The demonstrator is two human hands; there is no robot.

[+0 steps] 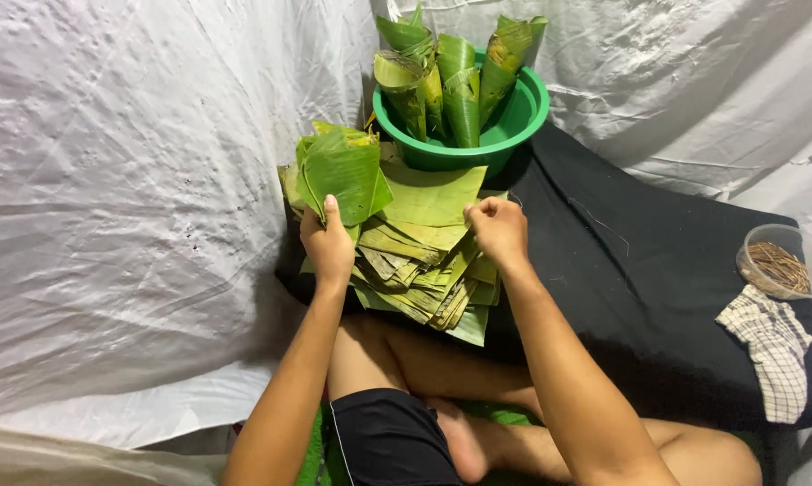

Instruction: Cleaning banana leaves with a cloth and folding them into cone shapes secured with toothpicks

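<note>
A thick stack of cut banana leaf pieces [424,261] lies on a black cloth in front of my crossed legs. My left hand [328,245] grips a folded green leaf piece [343,173] and holds it upright at the stack's left side. My right hand [498,229] pinches the edge of the top leaf sheet [435,196] on the stack. Behind the stack stands a green plastic bowl [514,126] holding several rolled leaf cones [451,85].
The black cloth [658,279] spreads to the right. On its right end sit a clear round container of thin brown sticks [775,265] and a checked cloth [771,346]. White plastic sheeting [127,198] covers the ground and walls around.
</note>
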